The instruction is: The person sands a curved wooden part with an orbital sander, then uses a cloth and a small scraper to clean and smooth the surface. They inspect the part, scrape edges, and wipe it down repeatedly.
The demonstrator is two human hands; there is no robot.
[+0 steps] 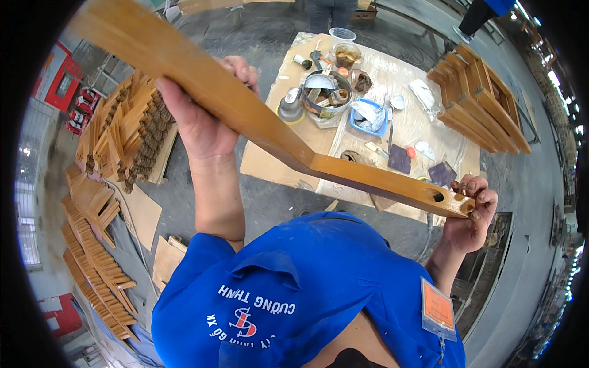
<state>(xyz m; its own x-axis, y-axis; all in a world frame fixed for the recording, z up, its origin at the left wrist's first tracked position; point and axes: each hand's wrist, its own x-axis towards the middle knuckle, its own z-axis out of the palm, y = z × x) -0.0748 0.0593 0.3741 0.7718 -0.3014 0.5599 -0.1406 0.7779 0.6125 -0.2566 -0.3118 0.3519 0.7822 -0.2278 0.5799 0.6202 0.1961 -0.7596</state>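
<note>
A long, bent wooden furniture part (245, 119), brown and glossy, is held up across my chest, its broad end toward the upper left. My left hand (205, 122) grips its thicker section from below, thumb on the near face and fingers curled over the far edge. At the narrow end, which has a dark oval hole and smaller round holes, the fingers of my right hand (473, 208) close round the tip. Beyond the part stands a work table (270, 156) covered with cardboard and stained sheeting.
On the table are a pot (326, 98) with tools, a blue basket (369, 118), a cup of brown liquid (346, 56), a sander (291, 107) and dark abrasive pads (400, 159). Wooden frames (481, 101) stand right; stacked wooden parts (126, 129) lie left. Another person's legs (331, 13) show behind.
</note>
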